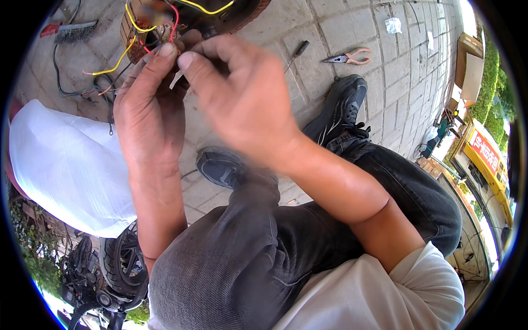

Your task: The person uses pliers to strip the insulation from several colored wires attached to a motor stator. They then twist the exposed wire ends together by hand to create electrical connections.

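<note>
Both my hands meet at the top, left of centre, over a rusty brown ring-shaped part with coloured leads. My left hand (pixel 149 104) is closed, thumb and fingers pinching a red wire (pixel 176 23) that runs down to the thumb tip. My right hand (pixel 245 91) is closed in a pinch right beside it; its fingertips hide what lies between them, and the hand is slightly blurred. A small pale strip sticks out below the fingers. Near the left hand, a yellow wire (pixel 118 65) with a bare end hangs free; another yellow wire (pixel 206 9) stretches to the upper right.
On the grey paving lie pliers (pixel 357 56) with pinkish handles, a screwdriver (pixel 301 49) and a red-handled brush (pixel 77 33). A white sheet or bag (pixel 71 165) is at the left, above a motorcycle wheel (pixel 124 264). My shoes (pixel 344 104) stand below the hands.
</note>
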A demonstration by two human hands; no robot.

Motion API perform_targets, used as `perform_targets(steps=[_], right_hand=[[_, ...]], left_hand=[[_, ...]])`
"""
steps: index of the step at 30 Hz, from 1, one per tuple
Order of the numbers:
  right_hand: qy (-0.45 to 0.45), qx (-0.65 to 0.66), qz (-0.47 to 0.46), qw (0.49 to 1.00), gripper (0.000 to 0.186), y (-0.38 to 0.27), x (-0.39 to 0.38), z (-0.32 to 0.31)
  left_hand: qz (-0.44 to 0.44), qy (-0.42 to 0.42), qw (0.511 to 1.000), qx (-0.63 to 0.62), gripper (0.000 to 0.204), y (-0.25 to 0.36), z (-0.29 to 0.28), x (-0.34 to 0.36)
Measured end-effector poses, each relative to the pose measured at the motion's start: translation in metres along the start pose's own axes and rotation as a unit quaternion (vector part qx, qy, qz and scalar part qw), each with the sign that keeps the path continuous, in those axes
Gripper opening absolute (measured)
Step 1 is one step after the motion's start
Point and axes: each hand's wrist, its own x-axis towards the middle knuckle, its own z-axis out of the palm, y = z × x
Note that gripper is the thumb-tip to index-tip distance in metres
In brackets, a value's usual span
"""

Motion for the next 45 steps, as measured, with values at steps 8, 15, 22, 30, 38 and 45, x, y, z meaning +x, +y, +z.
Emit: perform_targets(steps=[8, 15, 22, 30, 38, 45], right_hand=[[-0.02, 0.073, 0.148, 0.986, 0.022, -0.022, -0.003, -0.003], [0.019, -0.089, -0.067, 0.994, 0.015, 0.001, 0.001, 0.003], [-0.098, 0.324, 0.321, 0.885, 0.024, -0.019, 0.001, -0.006], [0.042, -0.097, -0.059, 0.993, 0.017, -0.003, -0.001, 0.01], [-0.028, -0.165, -0.018, 0.986, 0.015, -0.018, 0.011, -0.006], [0.001, -0.172, -0.193, 0.966, 0.01, 0.004, 0.027, -0.017]], left_hand=[[0.008, -0.01, 1.0, -0.012, 0.025, 0.0, -0.003, -0.002], [0.016, 0.002, 1.0, 0.007, 0.024, -0.001, -0.002, 0.0], [-0.044, 0.017, 0.999, -0.016, 0.024, 0.004, -0.006, -0.004], [0.009, -0.004, 1.0, -0.015, 0.022, -0.001, -0.007, 0.0], [0.037, 0.029, 0.998, 0.038, 0.022, -0.003, 0.003, -0.002], [0.161, 0.021, 0.97, 0.18, 0.025, -0.021, 0.003, -0.002]])
